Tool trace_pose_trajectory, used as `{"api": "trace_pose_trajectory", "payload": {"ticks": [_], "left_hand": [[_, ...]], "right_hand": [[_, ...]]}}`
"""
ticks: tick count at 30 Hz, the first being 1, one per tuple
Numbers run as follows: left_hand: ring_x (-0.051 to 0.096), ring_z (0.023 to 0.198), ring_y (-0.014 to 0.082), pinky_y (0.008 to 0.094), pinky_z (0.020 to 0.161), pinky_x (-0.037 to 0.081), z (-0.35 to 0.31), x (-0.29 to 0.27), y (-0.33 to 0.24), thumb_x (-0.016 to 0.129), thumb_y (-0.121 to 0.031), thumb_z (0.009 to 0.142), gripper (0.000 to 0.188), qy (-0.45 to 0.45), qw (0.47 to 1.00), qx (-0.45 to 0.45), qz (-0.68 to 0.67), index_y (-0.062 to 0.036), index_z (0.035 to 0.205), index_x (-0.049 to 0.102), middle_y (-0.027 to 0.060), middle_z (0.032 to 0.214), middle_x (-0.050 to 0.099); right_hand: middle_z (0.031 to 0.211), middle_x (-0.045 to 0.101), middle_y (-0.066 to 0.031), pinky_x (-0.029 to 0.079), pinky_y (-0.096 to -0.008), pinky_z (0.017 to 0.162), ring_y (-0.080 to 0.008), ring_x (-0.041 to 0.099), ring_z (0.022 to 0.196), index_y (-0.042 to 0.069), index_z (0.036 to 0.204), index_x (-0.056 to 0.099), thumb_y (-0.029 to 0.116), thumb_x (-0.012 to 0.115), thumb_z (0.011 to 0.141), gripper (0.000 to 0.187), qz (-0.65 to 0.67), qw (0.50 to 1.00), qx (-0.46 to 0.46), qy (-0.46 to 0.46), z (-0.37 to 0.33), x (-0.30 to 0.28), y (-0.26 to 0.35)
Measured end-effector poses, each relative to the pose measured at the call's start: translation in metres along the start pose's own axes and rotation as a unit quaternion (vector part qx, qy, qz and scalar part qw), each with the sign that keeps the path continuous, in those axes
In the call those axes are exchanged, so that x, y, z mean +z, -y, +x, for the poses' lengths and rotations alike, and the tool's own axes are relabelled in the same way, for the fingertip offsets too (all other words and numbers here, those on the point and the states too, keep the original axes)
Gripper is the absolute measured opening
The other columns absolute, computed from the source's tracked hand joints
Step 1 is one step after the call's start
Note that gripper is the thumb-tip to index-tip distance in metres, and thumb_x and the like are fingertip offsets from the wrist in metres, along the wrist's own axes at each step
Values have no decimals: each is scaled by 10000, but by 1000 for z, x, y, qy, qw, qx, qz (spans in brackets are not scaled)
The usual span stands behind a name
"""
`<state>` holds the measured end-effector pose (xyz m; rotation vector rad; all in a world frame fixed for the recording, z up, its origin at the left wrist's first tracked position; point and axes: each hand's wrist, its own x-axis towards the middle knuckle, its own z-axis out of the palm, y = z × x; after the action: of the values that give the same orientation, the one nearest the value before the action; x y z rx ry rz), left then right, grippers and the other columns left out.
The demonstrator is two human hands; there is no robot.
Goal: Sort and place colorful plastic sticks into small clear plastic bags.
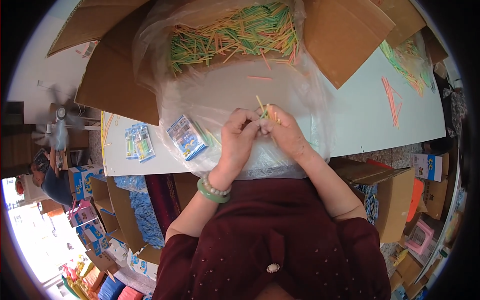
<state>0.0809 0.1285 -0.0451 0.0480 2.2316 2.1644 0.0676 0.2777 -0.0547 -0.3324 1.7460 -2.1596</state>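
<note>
My left hand (237, 137) and my right hand (287, 132) meet over the clear plastic sheet (220, 105) near the table's front edge. Thin yellow and green sticks (260, 104) poke out between them. Several stick ends lie in the closed fingers of my right hand. The thumb and fingertips of my left hand pinch at the same sticks; exactly how many it grips is hidden. Left of my left hand lies a stack of blue-and-white packets (186, 137), with a few loose sticks beside it. A single pink stick (259, 78) rests on the sheet beyond my hands.
An open carton (112, 85) lined with plastic holds a heap of coloured sticks (235, 35). Two stick-filled packets (140, 142) lie at the left. Pink sticks (391, 102) and a bag of sticks (407, 62) sit at the right. Boxes of blue packets (145, 210) stand below the table.
</note>
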Motion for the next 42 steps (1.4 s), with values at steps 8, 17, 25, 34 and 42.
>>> {"api": "trace_pose_trajectory", "payload": {"ticks": [8,17,25,34,42], "left_hand": [[566,886,166,266,789,467,-2,8,-7,529,65,865,193,-37,973,135,185,3,1031,605,86,1019,583],[585,1012,197,286,902,453,-4,19,-21,511,40,886,334,-42,991,117,45,5,1217,539,115,1166,575],[493,1231,323,346,1016,392,0,29,-15,509,7,893,362,14,912,225,342,20,1255,523,214,1309,511],[583,845,339,423,744,461,-15,8,-17,697,-143,741,230,-9,908,143,393,-7,893,592,158,901,568],[568,754,326,413,664,439,-13,21,-4,640,-114,753,125,42,847,115,517,-39,766,541,131,806,552]], "right_hand": [[852,526,-76,443,-300,701,-224,534,753,10,979,498,40,501,890,94,-268,932,-208,-130,9,1,-7],[912,539,-199,455,-444,742,-406,543,875,24,1035,462,3,517,818,226,-321,915,-235,-64,4,-5,-26],[952,599,-204,486,-410,710,-379,591,825,32,1093,467,98,522,861,248,-265,939,-183,-119,6,2,-20],[792,501,-43,461,-313,744,-160,537,757,52,966,441,136,518,929,120,114,971,-119,-176,6,-17,-2],[756,485,-9,415,-258,651,-104,459,682,54,1028,499,160,532,922,153,122,979,-23,-163,-1,-24,9]]}}
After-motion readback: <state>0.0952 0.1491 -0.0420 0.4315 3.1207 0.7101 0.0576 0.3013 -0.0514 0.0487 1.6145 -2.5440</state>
